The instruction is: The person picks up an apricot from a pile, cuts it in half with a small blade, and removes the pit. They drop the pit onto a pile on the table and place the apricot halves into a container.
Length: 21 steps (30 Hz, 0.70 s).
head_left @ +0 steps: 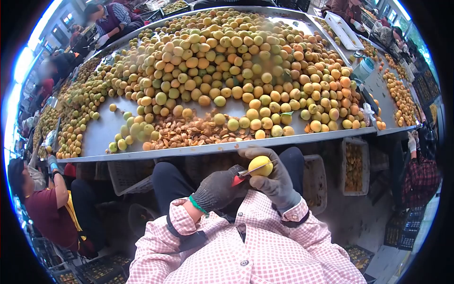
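Note:
In a dark grey glove with a green cuff, my left hand (215,189) is closed around the red handle of a small knife (238,180). Its thin blade crosses the face of a yellow fruit (263,171). My right hand (280,182), in a grey glove, grips that fruit with its fingers curled around the top and side. Both hands are close together over my lap, just below the metal table's front edge (189,152). On the table beyond them is a pile of opened orange fruit pieces (194,132), beside a large heap of whole yellow-orange fruits (227,61).
Under the table stand a white crate (127,177), a pale crate (316,184) and another crate holding fruit pieces (354,191). A person in a dark red top (49,213) works at the left; a person in plaid (420,182) is at the right. Others are behind the table.

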Each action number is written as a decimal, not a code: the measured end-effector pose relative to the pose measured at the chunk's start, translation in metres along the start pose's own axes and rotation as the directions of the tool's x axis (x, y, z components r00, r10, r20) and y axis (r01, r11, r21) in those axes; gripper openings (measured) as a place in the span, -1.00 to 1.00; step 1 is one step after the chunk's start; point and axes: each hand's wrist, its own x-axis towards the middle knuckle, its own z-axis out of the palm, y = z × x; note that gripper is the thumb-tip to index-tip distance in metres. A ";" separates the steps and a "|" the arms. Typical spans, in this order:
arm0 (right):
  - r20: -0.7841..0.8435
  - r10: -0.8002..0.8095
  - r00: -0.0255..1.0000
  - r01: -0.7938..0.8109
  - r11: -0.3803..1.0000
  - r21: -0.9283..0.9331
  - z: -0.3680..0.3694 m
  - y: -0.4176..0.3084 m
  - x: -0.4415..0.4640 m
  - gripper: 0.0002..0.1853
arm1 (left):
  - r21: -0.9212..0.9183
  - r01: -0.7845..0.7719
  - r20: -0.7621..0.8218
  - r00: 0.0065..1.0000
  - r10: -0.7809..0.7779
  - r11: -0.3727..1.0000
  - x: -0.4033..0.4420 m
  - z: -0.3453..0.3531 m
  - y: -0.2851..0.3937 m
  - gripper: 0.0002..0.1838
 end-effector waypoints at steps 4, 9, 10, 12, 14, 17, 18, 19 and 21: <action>-0.022 -0.037 0.999 0.035 0.995 -0.094 -0.005 0.006 0.000 -0.31 | 0.002 0.114 -0.074 0.991 -0.113 0.994 -0.006 0.013 0.005 -0.57; -0.031 -0.002 1.000 0.007 0.988 0.155 0.005 0.013 0.001 -0.24 | -0.085 0.127 -0.145 0.980 -0.138 0.988 -0.004 0.022 0.005 -0.55; 0.004 -0.004 1.000 0.003 0.998 0.065 -0.003 0.013 0.005 -0.25 | -0.084 0.130 -0.148 0.979 -0.141 0.988 -0.005 0.017 0.009 -0.55; 0.021 0.054 0.998 -0.052 0.996 -0.073 -0.008 -0.007 0.005 -0.25 | 0.015 0.317 -0.070 0.947 -0.315 0.948 -0.004 0.004 0.019 -0.61; 0.006 0.093 0.996 -0.091 0.985 -0.146 -0.003 -0.015 0.003 -0.31 | -0.045 0.232 -0.087 0.968 -0.236 0.972 -0.006 0.012 0.010 -0.60; -0.038 -0.044 0.998 0.044 0.999 -0.008 0.002 0.006 -0.001 -0.36 | -0.190 0.095 -0.173 0.976 -0.129 0.977 -0.004 0.030 0.014 -0.62; -0.106 -0.073 0.992 0.071 0.997 -0.026 0.009 0.012 -0.001 -0.33 | -0.269 0.047 -0.233 0.966 -0.112 0.962 -0.004 0.035 0.016 -0.64; -0.103 -0.072 0.992 0.070 0.997 -0.025 0.011 0.016 0.000 -0.33 | -0.268 0.048 -0.236 0.965 -0.114 0.962 -0.005 0.038 0.012 -0.64; -0.169 -0.069 0.983 0.065 0.998 -0.024 0.016 0.021 0.002 -0.27 | -0.198 0.118 -0.239 0.957 -0.164 0.973 -0.005 0.038 0.002 -0.66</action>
